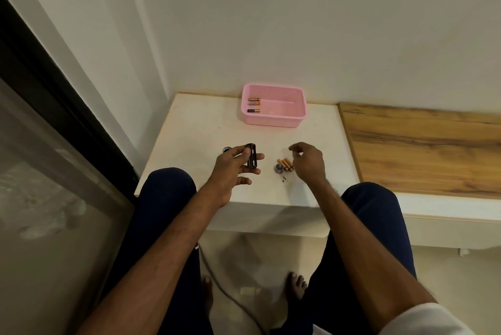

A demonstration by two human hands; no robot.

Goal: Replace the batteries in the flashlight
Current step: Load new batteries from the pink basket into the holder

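Landmark: one pink basket (273, 105) at the far edge of the white table (189, 128).

- Batteries inside the basket: three (254, 105), at its left end.
- Gold batteries in front of the basket, to its right: about four (286, 164), lying side by side; the exact count is unclear.
- Black battery holders in front of the basket: one (62, 158).
- Round caps in front of the basket: one (278, 168), touching the gold batteries.
- Hands: two.
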